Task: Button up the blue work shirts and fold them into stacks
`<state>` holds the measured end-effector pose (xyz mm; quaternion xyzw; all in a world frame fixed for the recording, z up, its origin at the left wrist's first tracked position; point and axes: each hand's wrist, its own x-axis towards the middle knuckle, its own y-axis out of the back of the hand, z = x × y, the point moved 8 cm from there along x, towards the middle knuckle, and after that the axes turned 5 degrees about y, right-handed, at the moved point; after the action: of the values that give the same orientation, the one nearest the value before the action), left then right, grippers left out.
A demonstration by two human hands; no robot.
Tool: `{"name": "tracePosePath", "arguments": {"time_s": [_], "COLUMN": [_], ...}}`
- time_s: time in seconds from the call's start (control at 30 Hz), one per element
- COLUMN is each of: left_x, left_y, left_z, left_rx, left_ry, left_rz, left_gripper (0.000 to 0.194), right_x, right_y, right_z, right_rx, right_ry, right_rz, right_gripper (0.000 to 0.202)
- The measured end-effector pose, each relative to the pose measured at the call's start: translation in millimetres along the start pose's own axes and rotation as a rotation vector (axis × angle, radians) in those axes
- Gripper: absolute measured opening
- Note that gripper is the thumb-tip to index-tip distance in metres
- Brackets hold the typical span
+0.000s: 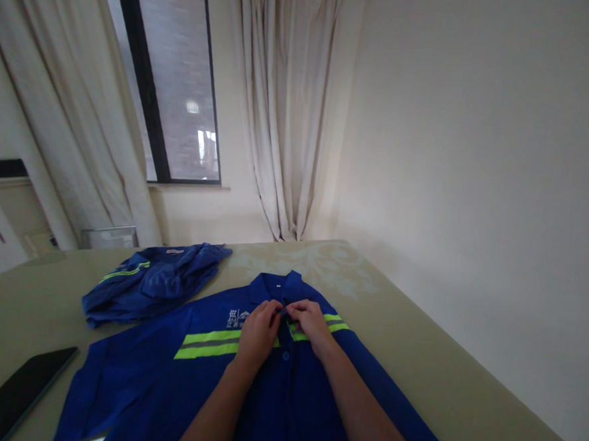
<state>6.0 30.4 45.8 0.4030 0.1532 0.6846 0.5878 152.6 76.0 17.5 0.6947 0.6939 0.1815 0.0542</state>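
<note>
A blue work jacket (205,381) with yellow-green reflective stripes lies front up and spread out before me, its collar pointing away. My left hand (260,328) pinches the front edge of the jacket just below the collar. Right beside it, my right hand (311,321) pinches the opposite front edge, and the fingertips of both hands almost meet. What exactly sits between the fingertips is too small to make out. Below the hands a round button (285,356) shows on the front. White printing (233,318) marks the chest beside my left hand.
Crumpled blue clothing (158,279) with a yellow-green stripe lies at the back left. A dark flat tablet-like object (19,390) rests at the lower left. The bed-like surface (417,341) has a pale floral pattern and runs along a wall at right. Curtains (286,113) hang beside a window (178,74).
</note>
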Motion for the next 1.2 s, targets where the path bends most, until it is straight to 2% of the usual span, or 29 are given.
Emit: {"name": "tracePosePath", "arguments": {"time_s": [0.13, 0.27, 0.33, 0.4, 0.43, 0.53, 0.63, 0.73, 0.87, 0.9, 0.97, 1.03, 1.1, 1.2], "left_x": [1, 2, 2, 0, 0, 0, 2, 3, 3, 4, 4, 5, 5, 4], "left_y": [0.3, -1.7, -2.9, -4.4, -4.9, -5.8, -7.9, -8.6, -5.8, -5.4, -4.9, -4.7, -4.6, -4.1], "left_z": [-5, -10, -7, -3, -1, -1, -1, -5, -13, -15, -16, -16, -16, -17], "left_rx": [0.139, 0.247, 0.276, 0.290, 0.296, 0.313, 0.321, 0.335, 0.354, 0.354, 0.346, 0.336, 0.331, 0.332], "left_ry": [0.058, 0.105, 0.085, 0.050, 0.039, 0.045, 0.042, 0.059, 0.116, 0.122, 0.125, 0.123, 0.124, 0.126], "left_rz": [0.006, 0.007, -0.002, -0.022, -0.032, -0.045, -0.054, -0.047, -0.014, -0.008, 0.002, 0.010, 0.015, 0.016], "left_gripper": [0.020, 0.022, 0.023, 0.029, 0.032, 0.033, 0.034, 0.027, 0.022, 0.022, 0.021, 0.021, 0.021, 0.018], "right_x": [-6, -20, -25, -25, -23, -12, -8, -13, -32, -36, -32, -23, -19, -21], "right_y": [-1, 3, 23, 52, 66, 97, 103, 91, 54, 51, 57, 69, 74, 65], "right_z": [-5, -34, -48, -51, -48, -22, -1, -13, -51, -56, -51, -38, -27, -16], "right_rx": [-0.011, -0.161, -0.326, -0.513, -0.595, -0.664, -0.501, -0.308, 0.222, 0.277, 0.131, -0.183, -0.434, -0.513], "right_ry": [0.051, 0.277, 0.343, 0.292, 0.234, 0.006, -0.116, -0.080, 0.004, 0.013, 0.042, 0.091, 0.125, 0.096], "right_rz": [0.029, 0.144, 0.293, 0.432, 0.451, 0.333, 0.169, 0.018, -0.433, -0.489, -0.427, -0.260, -0.171, -0.256], "right_gripper": [0.026, 0.033, 0.034, 0.035, 0.034, 0.038, 0.037, 0.039, 0.045, 0.046, 0.046, 0.041, 0.039, 0.042]}}
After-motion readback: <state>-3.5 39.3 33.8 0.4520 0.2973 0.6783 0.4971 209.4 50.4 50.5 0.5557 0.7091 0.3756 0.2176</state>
